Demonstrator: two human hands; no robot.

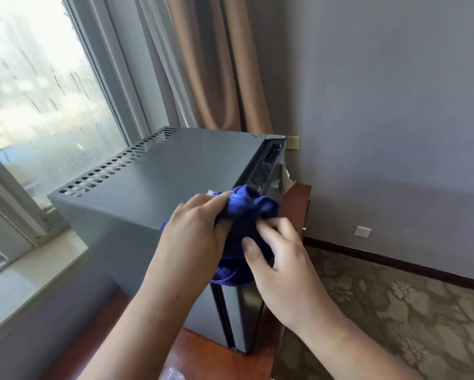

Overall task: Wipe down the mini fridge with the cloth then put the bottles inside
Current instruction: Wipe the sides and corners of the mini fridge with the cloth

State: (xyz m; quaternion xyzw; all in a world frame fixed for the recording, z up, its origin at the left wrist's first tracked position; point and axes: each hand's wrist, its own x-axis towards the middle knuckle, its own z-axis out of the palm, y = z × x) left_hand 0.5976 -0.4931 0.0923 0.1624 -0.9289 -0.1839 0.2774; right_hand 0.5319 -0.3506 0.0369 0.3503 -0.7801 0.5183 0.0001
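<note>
The dark grey mini fridge point(159, 176) stands on a reddish wooden table point(203, 355), its door shut and facing right. A bunched blue cloth point(247, 212) sits over the fridge's near top corner, by the door edge. My left hand point(192, 237) grips the cloth from the left. My right hand point(282, 256) pinches it from the right, thumb on the fabric. A bit of clear plastic point(174, 373) shows at the bottom edge; I cannot tell if it is a bottle.
A window point(38, 105) and pale sill point(33, 275) lie to the left. Brown curtains point(216, 64) hang behind the fridge. A grey wall point(395, 105) and patterned carpet point(395, 311) are on the right. Vent slots point(115, 165) line the fridge top's back edge.
</note>
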